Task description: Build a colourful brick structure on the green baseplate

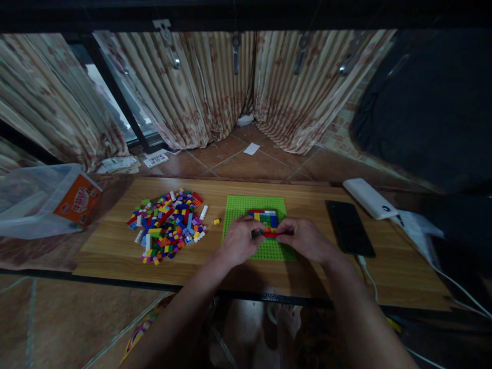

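Observation:
A green studded baseplate lies on the table, with a low frame of coloured toy bricks built on it in red, white, blue and yellow. At the near side of that frame is a long red brick. My left hand pinches its left end, and my right hand closes on its right end. The fingers hide both ends of the brick and part of the build. Whether it is pressed onto the studs, I cannot tell.
Left of the baseplate spreads a pile of loose bricks, with a small yellow brick apart from it. A clear plastic tub stands farther left. A black phone with a cable and a white power bank lie at the right.

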Demonstrator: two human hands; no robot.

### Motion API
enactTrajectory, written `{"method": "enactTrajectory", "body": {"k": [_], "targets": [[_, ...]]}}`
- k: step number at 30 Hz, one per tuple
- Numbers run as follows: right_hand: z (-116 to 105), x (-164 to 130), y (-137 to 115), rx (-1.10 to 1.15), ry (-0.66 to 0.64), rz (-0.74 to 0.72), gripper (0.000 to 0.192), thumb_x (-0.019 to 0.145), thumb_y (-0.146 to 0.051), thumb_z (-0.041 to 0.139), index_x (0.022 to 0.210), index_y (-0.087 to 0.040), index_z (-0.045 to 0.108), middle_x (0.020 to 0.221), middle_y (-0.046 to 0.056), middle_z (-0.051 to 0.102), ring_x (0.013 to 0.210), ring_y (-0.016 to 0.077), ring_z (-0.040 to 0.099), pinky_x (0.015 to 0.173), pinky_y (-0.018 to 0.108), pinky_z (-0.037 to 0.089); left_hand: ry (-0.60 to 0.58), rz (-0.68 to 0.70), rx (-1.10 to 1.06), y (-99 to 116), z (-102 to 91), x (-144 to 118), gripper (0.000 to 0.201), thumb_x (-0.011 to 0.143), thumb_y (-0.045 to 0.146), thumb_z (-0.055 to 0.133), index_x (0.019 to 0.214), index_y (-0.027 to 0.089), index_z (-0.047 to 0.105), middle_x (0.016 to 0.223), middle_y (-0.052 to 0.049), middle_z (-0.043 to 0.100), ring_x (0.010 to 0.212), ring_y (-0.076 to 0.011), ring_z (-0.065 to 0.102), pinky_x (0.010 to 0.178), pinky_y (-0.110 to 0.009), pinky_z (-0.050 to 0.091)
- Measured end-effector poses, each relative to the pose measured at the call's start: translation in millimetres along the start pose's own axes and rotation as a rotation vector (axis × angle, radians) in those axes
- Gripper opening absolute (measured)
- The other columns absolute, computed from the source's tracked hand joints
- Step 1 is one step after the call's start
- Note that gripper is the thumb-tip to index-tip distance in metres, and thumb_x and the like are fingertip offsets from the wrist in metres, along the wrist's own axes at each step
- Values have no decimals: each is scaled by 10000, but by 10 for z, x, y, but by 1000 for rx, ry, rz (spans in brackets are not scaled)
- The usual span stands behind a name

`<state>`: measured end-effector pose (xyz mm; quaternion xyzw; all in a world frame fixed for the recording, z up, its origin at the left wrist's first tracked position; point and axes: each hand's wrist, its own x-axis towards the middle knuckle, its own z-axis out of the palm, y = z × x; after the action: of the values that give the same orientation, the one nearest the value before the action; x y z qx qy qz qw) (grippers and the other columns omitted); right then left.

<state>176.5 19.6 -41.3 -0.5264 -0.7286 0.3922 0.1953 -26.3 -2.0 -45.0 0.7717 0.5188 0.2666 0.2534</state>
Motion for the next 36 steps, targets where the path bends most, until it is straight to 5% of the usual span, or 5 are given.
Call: {"method": "enactTrajectory", "body": {"k": [10, 22, 36], "targets": [[21, 2, -7, 2, -28, -3, 95, 718, -280, 653, 750, -191, 663, 726, -10, 672, 682, 140, 605, 657, 269, 444, -28, 57, 167, 4, 65, -15, 96, 828, 220, 629, 870, 227, 715, 891, -34, 670, 909, -213, 588, 858, -376, 422], [-129, 1, -22, -118, 77, 73, 237, 786, -368, 555, 788, -190, 711, 677, 0, 660, 636, 146, 559, 637, 277, 391, 48, -17, 174, 16, 67, -13, 81, 830, 221, 629, 859, 212, 704, 912, -29, 670, 905, -191, 592, 846, -332, 433], [-43, 58, -34, -163, 81, 131, 313, 787, -449, 550, 735, -183, 707, 612, 9, 632, 579, 141, 524, 571, 273, 346, 54, -19, 341, 53, 85, 56, 141, 868, 240, 581, 920, 238, 712, 905, -23, 706, 888, -200, 608, 865, -364, 406]]}}
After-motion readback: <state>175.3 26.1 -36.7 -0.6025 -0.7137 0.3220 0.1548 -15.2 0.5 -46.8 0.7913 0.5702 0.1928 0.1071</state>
